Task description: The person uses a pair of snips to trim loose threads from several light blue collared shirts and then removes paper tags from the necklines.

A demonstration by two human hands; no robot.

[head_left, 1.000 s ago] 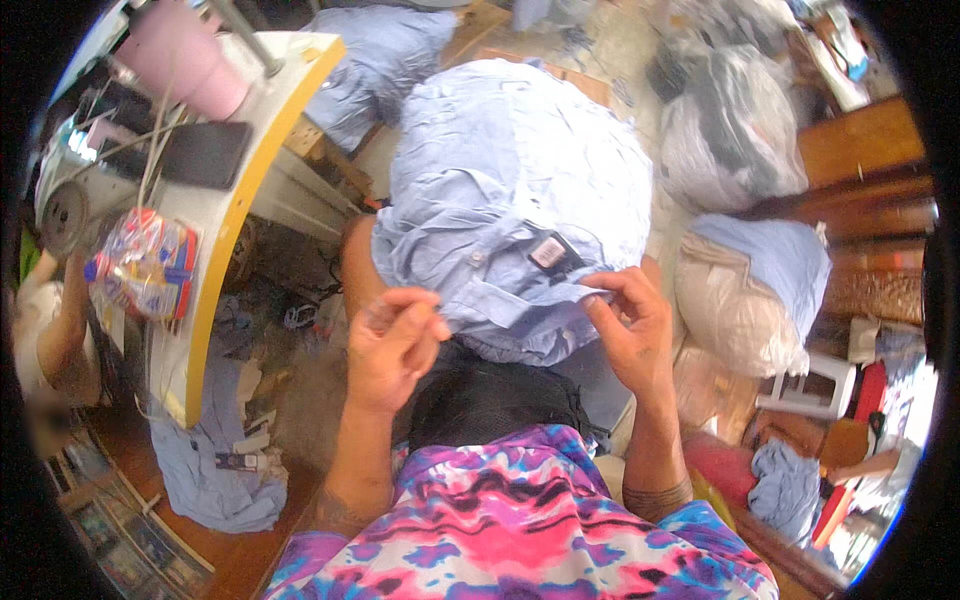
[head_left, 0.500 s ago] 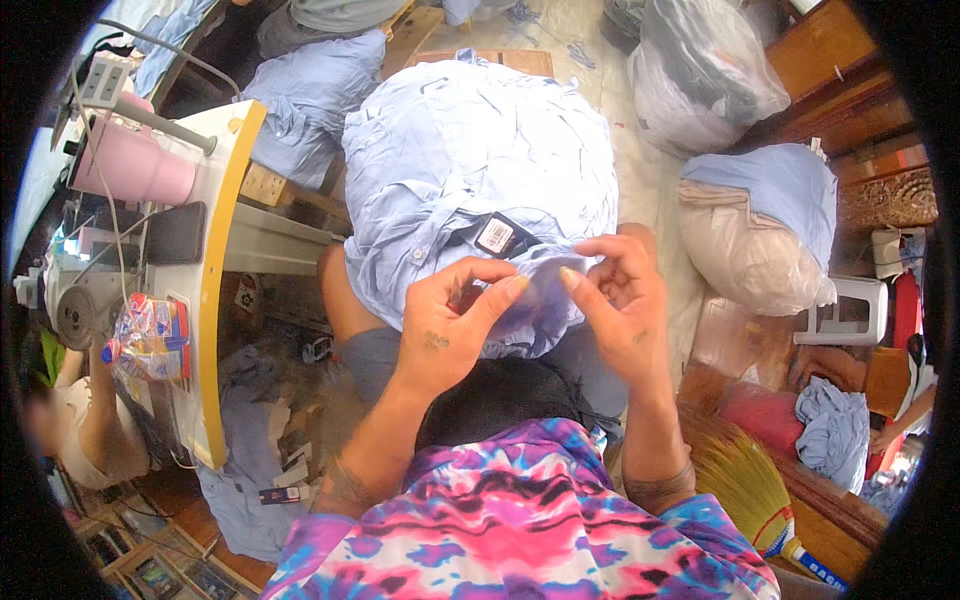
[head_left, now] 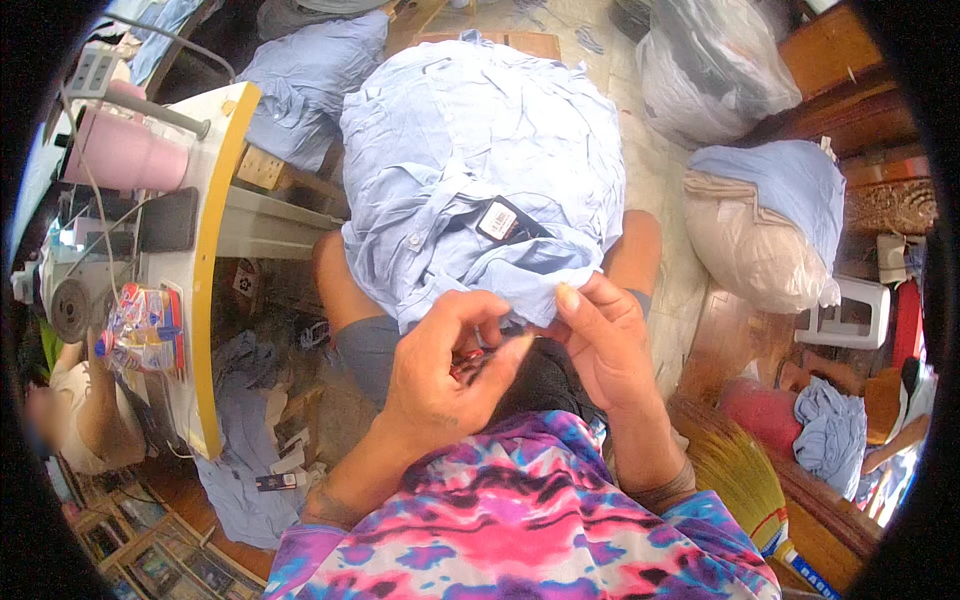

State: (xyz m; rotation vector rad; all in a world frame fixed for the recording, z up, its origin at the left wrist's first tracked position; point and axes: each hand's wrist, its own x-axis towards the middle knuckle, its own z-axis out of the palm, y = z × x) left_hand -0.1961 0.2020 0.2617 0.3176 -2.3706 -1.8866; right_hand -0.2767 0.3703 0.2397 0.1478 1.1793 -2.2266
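Observation:
A light blue shirt (head_left: 480, 150) lies bunched over a large rounded bulk in front of me, between my knees. A dark label with a white tag (head_left: 498, 221) shows at its collar. My right hand (head_left: 610, 335) pinches the near edge of the cloth between thumb and forefinger. My left hand (head_left: 445, 365) is curled just left of it, apart from the cloth, thumb and forefinger slightly parted. Within its palm sits a small red and dark object (head_left: 466, 366), mostly hidden by the fingers; its kind is unclear.
At left stands a white table with a yellow edge (head_left: 226, 180), holding a pink tumbler (head_left: 130, 150), a phone (head_left: 168, 222) and a plastic packet (head_left: 145, 325). Filled bags (head_left: 755, 240), a white stool (head_left: 858, 315) and a broom (head_left: 735, 475) are at right. Another person (head_left: 95, 415) sits at far left.
My left hand has drawn back toward me, revealing the red and dark object in its palm. My right hand has moved slightly nearer, pulling the shirt's edge with it.

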